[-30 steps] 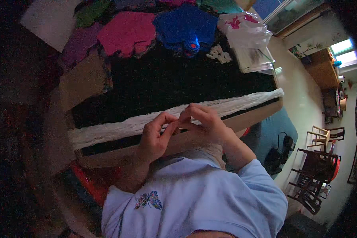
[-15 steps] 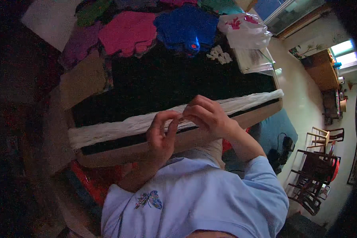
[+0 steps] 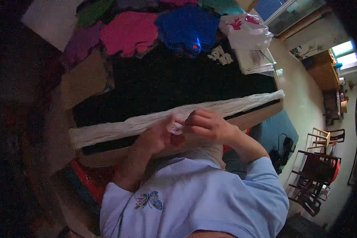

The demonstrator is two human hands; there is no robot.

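White sheeting [image 3: 49,24] is seen at the upper left. Along the near side of the dark-topped counter [image 3: 166,81], a long hank of white strands [image 3: 158,116] is stretched from the left end to the right corner. Beside the sheeting, purple pieces [image 3: 82,45] are piled, with a brown cardboard panel [image 3: 85,81] placed nearer. Shiny red material [image 3: 90,182] can be glimpsed below the counter's pale edge. Next to the purple, pink scallop-edged pieces [image 3: 129,32] are stacked.

By the left hand [image 3: 156,137], a small white piece [image 3: 175,127] is held in front of the hank, near the counter's edge; its form is blurred. The left fingers are curled around it. To its right, the fingers of the right hand [image 3: 208,126] are bent and bunched together close against it; whether it is pinched by them cannot be told.

Farther back, blue pieces [image 3: 187,28] are stacked, followed by small white clumps [image 3: 221,55], then a white plastic bag [image 3: 248,33] set by flat, clear-wrapped packets [image 3: 256,62]. At the far right, dark wooden chairs [image 3: 316,168] are grouped.
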